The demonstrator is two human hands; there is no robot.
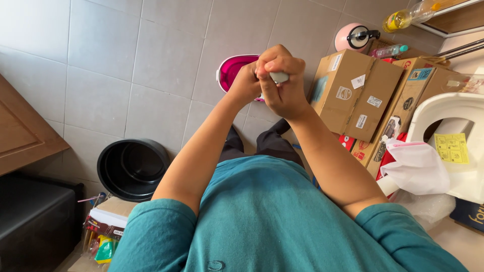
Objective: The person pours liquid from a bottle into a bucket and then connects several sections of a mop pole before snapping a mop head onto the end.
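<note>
Both my hands are raised together in front of me over a grey tiled floor. My right hand (285, 85) is clenched around the end of a pale grey handle (279, 77), of which only a short tip shows. My left hand (245, 83) is closed just beside it, pressed against the right hand; what it grips is hidden. Directly beyond the hands sits a pink and white bucket (233, 68), partly covered by them. My teal shirt fills the bottom of the view.
Stacked cardboard boxes (353, 93) stand to the right, with a pink kettle (353, 36) and bottles behind them. A white plastic chair (448, 113) and a white bag (416, 168) lie further right. A black bucket (132, 168) and a wooden cabinet (22, 131) stand on the left.
</note>
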